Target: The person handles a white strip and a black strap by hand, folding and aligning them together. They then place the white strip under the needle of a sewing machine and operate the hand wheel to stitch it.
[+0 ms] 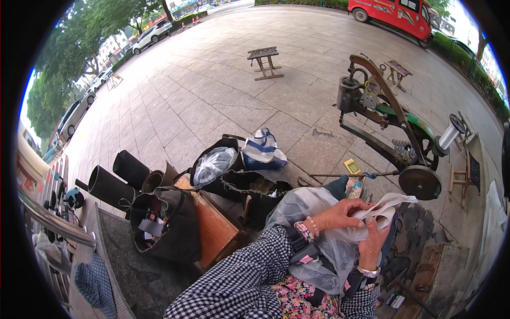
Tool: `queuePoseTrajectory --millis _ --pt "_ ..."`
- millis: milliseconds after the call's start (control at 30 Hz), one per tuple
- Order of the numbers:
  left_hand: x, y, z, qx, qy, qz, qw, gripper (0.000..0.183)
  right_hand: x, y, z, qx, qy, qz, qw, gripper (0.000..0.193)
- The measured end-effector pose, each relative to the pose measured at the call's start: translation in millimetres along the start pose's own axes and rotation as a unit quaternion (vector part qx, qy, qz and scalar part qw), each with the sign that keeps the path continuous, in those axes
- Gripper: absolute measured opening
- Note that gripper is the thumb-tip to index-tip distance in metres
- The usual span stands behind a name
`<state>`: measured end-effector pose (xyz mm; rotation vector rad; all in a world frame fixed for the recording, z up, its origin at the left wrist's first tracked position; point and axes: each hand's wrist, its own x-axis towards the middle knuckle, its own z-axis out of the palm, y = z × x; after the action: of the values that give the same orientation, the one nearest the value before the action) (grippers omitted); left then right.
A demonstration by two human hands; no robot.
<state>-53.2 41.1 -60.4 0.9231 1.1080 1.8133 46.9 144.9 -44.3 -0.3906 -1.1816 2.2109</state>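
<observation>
My left hand (pixel 342 215), with a beaded bracelet at the wrist, reaches across my lap and pinches a thin white strip (pixel 390 202). The strip bends into a loop, and one pale end sticks out to the right. Just below, my right hand (pixel 371 245) points upward, its thumb and fingers closed on the strip's lower side. A translucent plastic sheet or bag (pixel 303 206) drapes over my lap and beneath both hands. Whether the strip belongs to this plastic, I cannot tell. Black-and-white checked sleeves cover my forearms, with dark straps near the wrists.
A hand-cranked sewing machine (pixel 390 111) stands at the right. Left of my lap are a dark open bag (pixel 164 226), a wooden box (pixel 215 226), black bags and a blue-white bag (pixel 263 151). Folding stools (pixel 264 61) stand on the paving; a red van (pixel 393 18) is far off.
</observation>
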Motion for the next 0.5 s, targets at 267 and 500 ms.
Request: queuePoseTrajectory --millis 267,500 --pt "0 3 2 0.010 0.002 -0.008 1.000 0.047 2 0 -3 0.008 0.009 0.002 1.000 0.065" --pt "0 2 0 -0.028 0.071 -0.004 0.997 0.045 -1 -7 7 0.016 -0.009 -0.003 1.000 0.060"
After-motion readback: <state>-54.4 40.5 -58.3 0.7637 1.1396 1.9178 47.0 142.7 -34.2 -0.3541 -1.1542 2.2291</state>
